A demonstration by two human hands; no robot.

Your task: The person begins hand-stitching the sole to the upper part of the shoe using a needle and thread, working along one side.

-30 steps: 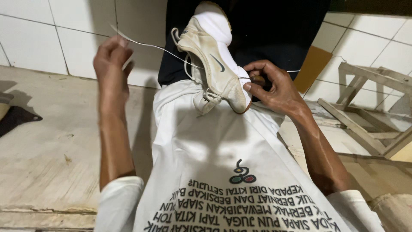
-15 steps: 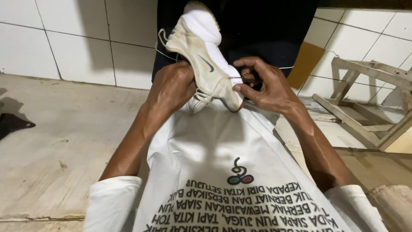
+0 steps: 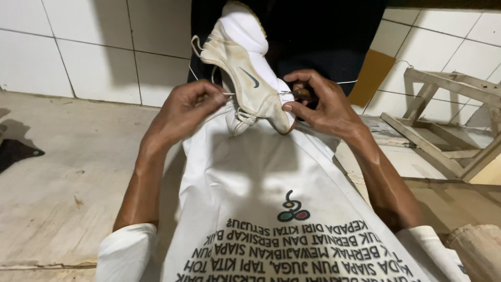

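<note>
Left hand (image 3: 185, 107) sits up at the side of the shoe (image 3: 245, 78), its grip pinched tight, thumb and fingertips pressed together on a thin pale thread (image 3: 228, 94) that runs straight into the shoe's side. Nothing else is in that hand.

Right hand (image 3: 326, 107) is on the other side, fingers curled, thumb and forefinger closed together on a small thin tool (image 3: 292, 93) right against the shoe's edge. It looks like a needle or awl, but it is too small to tell which. The lower fingers touch the toe end of the shoe.

The shoe itself: a worn, cream-coloured sneaker, scuffed and slightly yellowed, with a dark curved mark on its side. It is held up between both hands, tilted, toe down toward the lap and heel up. A loop stands out at the heel end. Something white and smooth fills the inside and bulges out of the top. Loose laces or threads dangle at the lower front.

Beneath it all, a white cloth (image 3: 261, 183) with dark printed lettering and a small coloured emblem drapes over the lap, smooth and lightly creased. White sleeves end just above the elbows.

Behind, a wall of glossy white tiles (image 3: 88, 47) with dark grout lines. A pale, stained concrete floor (image 3: 57, 172) lies to the left. Off to the right, a rough wooden frame (image 3: 449, 120) of bare slats leans by the wall.
</note>
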